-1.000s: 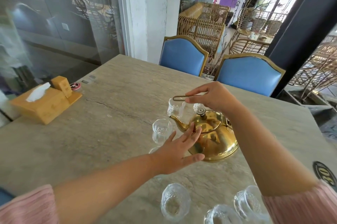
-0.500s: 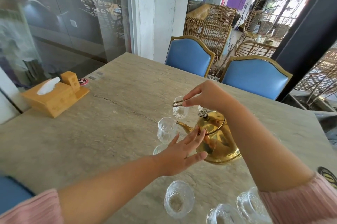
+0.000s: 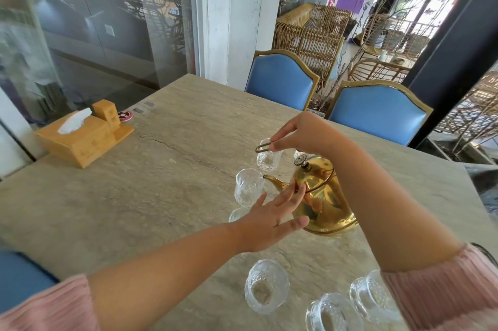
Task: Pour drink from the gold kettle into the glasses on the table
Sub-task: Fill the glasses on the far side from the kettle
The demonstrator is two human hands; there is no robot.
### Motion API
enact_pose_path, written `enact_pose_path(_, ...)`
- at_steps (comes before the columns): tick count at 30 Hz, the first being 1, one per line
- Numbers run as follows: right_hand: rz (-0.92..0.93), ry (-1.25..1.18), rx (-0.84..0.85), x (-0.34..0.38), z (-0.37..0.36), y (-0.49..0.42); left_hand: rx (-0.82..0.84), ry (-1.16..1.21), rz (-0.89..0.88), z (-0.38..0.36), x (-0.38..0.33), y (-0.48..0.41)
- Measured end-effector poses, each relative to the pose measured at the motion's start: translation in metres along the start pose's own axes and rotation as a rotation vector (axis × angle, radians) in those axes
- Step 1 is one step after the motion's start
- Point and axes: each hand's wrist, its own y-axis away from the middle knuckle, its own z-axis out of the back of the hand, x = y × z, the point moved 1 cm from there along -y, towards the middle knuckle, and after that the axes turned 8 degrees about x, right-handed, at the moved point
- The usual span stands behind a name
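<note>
My right hand (image 3: 296, 136) holds the thin wire handle (image 3: 262, 146) in a narrow pinching grip. My left hand (image 3: 272, 216) lies flat and open against the gold kettle (image 3: 328, 204), which stands on the table (image 3: 161, 182) with its spout (image 3: 273, 180) just beside one glass (image 3: 249, 187). So light a pinch could let the wire slip, or the spout could knock that glass. I count one kettle and seven glasses (image 3: 265, 290), two partly hidden.

Cracked stone table (image 3: 167, 190); clear glasses (image 3: 266, 290), wooden tissue box (image 3: 80, 139), small red disc (image 3: 125, 116)
</note>
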Motion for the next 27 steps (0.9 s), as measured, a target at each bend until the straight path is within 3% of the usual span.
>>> enact_pose_path(27, -0.006, 0.083, 0.006, 0.01, 0.004, -0.002, -0.01, 0.02, -0.005, 0.008, -0.003, 0.0)
